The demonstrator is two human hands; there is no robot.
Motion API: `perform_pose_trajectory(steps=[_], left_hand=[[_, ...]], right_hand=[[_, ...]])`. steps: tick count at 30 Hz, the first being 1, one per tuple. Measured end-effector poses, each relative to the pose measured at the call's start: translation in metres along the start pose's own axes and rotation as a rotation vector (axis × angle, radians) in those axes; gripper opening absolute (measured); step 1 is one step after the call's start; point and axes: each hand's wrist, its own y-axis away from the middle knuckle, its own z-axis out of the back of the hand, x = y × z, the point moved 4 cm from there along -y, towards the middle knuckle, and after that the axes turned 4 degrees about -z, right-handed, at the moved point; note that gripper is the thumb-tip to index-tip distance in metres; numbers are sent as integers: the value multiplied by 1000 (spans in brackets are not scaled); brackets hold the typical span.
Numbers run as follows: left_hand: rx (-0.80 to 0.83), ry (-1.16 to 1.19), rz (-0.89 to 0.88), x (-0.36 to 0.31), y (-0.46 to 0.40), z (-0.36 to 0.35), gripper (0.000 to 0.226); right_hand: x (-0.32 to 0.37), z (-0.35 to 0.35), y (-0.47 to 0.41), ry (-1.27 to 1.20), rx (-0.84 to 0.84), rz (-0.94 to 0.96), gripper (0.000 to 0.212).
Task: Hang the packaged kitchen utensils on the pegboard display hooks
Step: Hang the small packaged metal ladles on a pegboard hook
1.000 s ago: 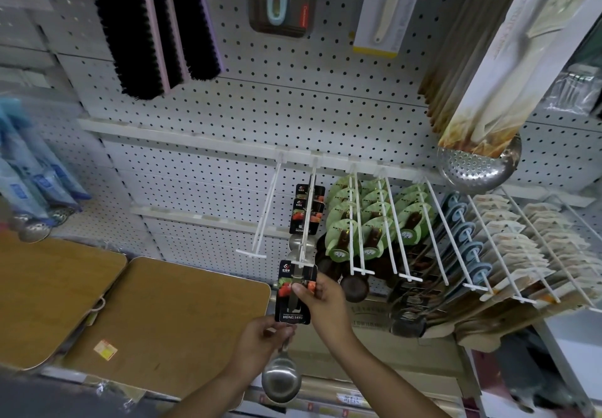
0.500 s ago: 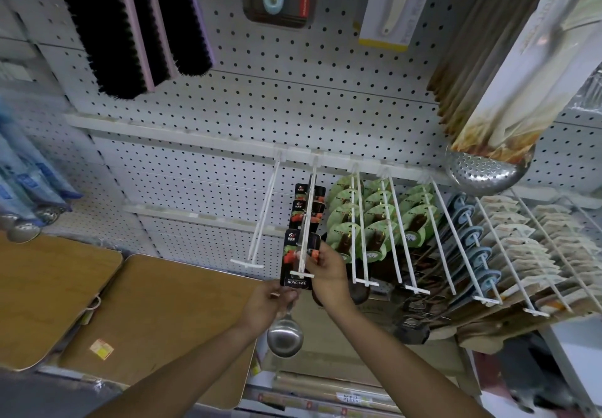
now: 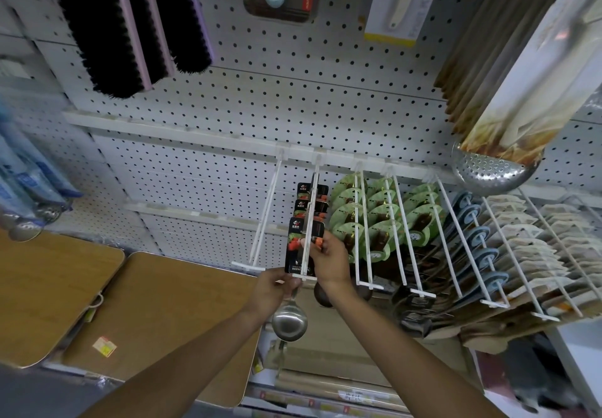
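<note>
A steel ladle (image 3: 289,320) with a black header card (image 3: 297,248) sits on a white double-wire hook (image 3: 309,219) of the pegboard (image 3: 293,92), near the hook's front end. My right hand (image 3: 327,259) pinches the card's right side. My left hand (image 3: 275,287) grips the ladle's handle just under the card. Two more black-carded ladles (image 3: 308,199) hang further back on the same hook. The hook to its left (image 3: 265,219) carries nothing.
Green-carded utensils (image 3: 378,215), blue ones (image 3: 479,241) and beige packs (image 3: 534,238) fill the hooks to the right. A perforated skimmer (image 3: 492,170) and boxed packs hang above right, brushes (image 3: 130,23) above left. Wooden boards (image 3: 156,313) lie below left.
The carded ladle has gone from in front of the hook's tip up onto the hook. Both hands moved up and toward the pegboard with it.
</note>
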Motion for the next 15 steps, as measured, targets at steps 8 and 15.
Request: perform_pose_trajectory(steps=[8,15], left_hand=[[-28,-42,36,1,0,0,20],[-72,9,138,1,-4,-2,18]], right_hand=[[-4,2,0,17,16,-6,32],[-19,-3,0,31,-15,-89,33]])
